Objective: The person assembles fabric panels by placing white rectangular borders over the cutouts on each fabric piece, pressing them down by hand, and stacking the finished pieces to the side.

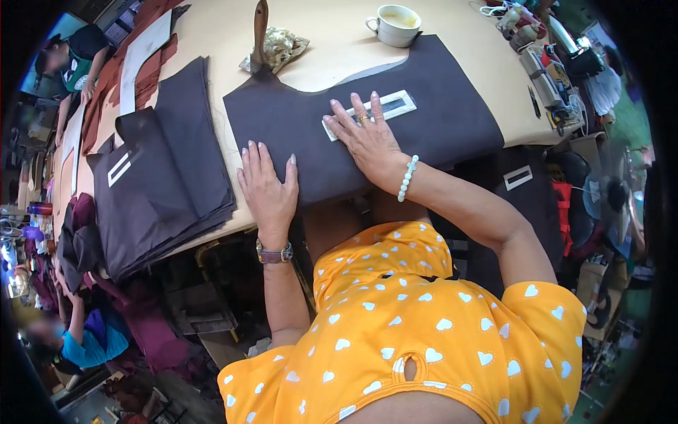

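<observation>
A dark fabric piece with a curved cut-out along its far edge lies flat before me. On it rests a white rectangular strip frame, slanting up to the right. My right hand is spread over the left part of this frame, fingertips touching it; a ring and a beaded bracelet show. My left hand lies flat, fingers stretched, on the fabric's near left edge. It holds nothing. What lies under my right palm is hidden.
Left stands a stack of dark fabric pieces with another white frame. Beyond are a white cup, a wooden-handled tool and a crumpled lump. Dark fabric with a white frame hangs right. Two people work at left.
</observation>
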`<state>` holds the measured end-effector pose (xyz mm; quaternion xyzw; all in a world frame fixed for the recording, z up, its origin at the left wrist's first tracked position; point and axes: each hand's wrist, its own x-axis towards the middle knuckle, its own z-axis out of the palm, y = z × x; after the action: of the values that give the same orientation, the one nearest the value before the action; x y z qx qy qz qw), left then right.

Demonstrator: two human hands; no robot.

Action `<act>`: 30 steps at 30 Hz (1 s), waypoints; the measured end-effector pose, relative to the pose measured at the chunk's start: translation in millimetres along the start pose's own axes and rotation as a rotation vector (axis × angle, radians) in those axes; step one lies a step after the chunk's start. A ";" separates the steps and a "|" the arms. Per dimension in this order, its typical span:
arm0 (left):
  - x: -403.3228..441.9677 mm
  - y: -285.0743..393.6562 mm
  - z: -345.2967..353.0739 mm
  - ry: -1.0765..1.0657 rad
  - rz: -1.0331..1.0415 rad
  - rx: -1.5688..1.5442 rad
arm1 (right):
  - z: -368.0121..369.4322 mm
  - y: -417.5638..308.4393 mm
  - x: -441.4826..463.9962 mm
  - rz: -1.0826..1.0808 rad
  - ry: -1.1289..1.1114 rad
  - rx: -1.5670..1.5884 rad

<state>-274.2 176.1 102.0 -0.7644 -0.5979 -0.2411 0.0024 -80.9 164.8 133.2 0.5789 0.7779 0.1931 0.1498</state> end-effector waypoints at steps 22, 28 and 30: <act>50.7 -5.2 -9.7 -0.016 -0.351 0.028 | 96.2 174.5 -30.2 0.830 0.388 0.684; 66.2 1.0 -22.2 -0.132 -0.570 -0.458 | 119.7 212.3 -18.0 0.981 0.068 0.967; 64.4 -8.5 -18.2 -0.074 -0.564 -0.552 | 126.0 222.8 -12.4 0.965 0.097 1.128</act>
<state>-277.8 232.0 139.5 -0.5503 -0.6969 -0.3560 -0.2911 167.9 225.8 127.9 0.8360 0.4240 -0.1660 -0.3063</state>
